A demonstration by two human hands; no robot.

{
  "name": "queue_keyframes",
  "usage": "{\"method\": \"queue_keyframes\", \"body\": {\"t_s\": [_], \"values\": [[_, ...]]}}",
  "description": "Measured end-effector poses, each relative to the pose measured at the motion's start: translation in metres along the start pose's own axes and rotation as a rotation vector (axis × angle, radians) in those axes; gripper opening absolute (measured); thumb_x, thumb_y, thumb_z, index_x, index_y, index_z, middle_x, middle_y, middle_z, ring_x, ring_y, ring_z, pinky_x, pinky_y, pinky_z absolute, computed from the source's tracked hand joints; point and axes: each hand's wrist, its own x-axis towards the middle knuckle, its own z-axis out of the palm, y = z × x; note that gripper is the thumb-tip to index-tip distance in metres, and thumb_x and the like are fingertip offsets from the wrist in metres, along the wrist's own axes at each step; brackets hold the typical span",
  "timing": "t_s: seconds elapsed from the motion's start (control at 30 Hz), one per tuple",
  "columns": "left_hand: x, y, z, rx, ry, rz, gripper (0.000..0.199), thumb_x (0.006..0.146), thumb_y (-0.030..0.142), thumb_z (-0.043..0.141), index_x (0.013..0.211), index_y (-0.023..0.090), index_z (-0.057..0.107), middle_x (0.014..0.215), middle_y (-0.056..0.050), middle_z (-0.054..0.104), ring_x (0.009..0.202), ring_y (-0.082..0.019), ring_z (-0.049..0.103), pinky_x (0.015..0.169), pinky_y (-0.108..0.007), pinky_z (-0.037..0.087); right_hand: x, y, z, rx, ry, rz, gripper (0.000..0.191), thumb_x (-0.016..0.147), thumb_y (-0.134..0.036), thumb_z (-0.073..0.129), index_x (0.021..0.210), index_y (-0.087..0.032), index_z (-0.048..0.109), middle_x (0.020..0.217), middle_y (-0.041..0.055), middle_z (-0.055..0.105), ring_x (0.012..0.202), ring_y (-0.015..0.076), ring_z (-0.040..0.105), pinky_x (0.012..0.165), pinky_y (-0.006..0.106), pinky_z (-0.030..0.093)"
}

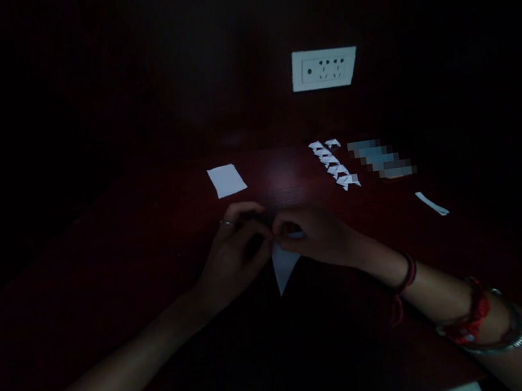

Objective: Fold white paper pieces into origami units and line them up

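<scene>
I'm pinching paper (pixel 285 268) at its top edge with left hand (pixel 231 258) and right hand (pixel 319 232) | its tip is pointing toward the table's (pixel 116 241) near edge | I'm judging it light, easily creased, best held by edges

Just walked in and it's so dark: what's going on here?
Someone's right hand pinches a pointed piece of paper above the table, the left hand's fingertips close against its edge. Beyond the left hand lies square white paper; farther right, small folded pieces mostly form a row.
</scene>
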Motion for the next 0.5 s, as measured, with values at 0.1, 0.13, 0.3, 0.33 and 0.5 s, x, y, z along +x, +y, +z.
{"method": "queue_keyframes", "body": {"t_s": [0.1,0.13,0.3,0.33,0.5], "values": [[-0.001,0.001,-0.001,0.005,-0.026,0.028,0.005,0.078,0.014,0.046,0.078,0.017,0.051,0.109,-0.005,0.036,0.105,-0.019,0.038,0.086,-0.033,0.037,0.000,0.001,-0.005,0.019,-0.039,-0.006,0.009,0.069,-0.013,0.046,0.069,-0.015,0.055,0.067,-0.0020,0.055,0.062,0.0077,0.048,0.057,0.019,0.034],[-0.001,0.002,-0.002,0.010,-0.029,0.033,0.006,0.078,0.014,0.046,0.078,0.017,0.050,0.109,-0.005,0.036,0.106,-0.019,0.037,0.086,-0.033,0.037,-0.001,0.002,-0.008,0.013,-0.054,0.000,0.009,0.069,-0.013,0.046,0.069,-0.016,0.055,0.066,-0.0023,0.055,0.061,0.0076,0.049,0.056,0.019,0.034],[0.000,-0.001,-0.003,0.046,0.009,0.016,0.005,0.078,0.014,0.045,0.077,0.017,0.049,0.106,-0.004,0.037,0.104,-0.020,0.038,0.084,-0.033,0.038,-0.005,0.020,-0.026,-0.126,-0.066,0.071,0.009,0.068,-0.012,0.046,0.069,-0.016,0.054,0.066,-0.0017,0.055,0.057,0.0073,0.048,0.053,0.019,0.033],[0.000,-0.002,-0.003,0.049,0.010,0.013,0.006,0.078,0.014,0.045,0.076,0.017,0.049,0.106,-0.004,0.037,0.104,-0.019,0.039,0.084,-0.033,0.038,-0.006,0.027,-0.030,-0.160,-0.064,0.083,0.009,0.068,-0.012,0.046,0.068,-0.016,0.054,0.065,-0.0016,0.055,0.056,0.0075,0.048,0.052,0.020,0.033],[-0.001,-0.010,-0.004,0.051,0.012,-0.033,0.006,0.079,0.015,0.044,0.075,0.017,0.048,0.105,-0.003,0.039,0.101,-0.019,0.041,0.083,-0.034,0.038,-0.014,0.058,-0.050,-0.275,0.004,0.177,0.007,0.066,-0.011,0.048,0.064,-0.017,0.051,0.062,-0.0009,0.053,0.055,0.0094,0.046,0.055,0.023,0.034]]}}
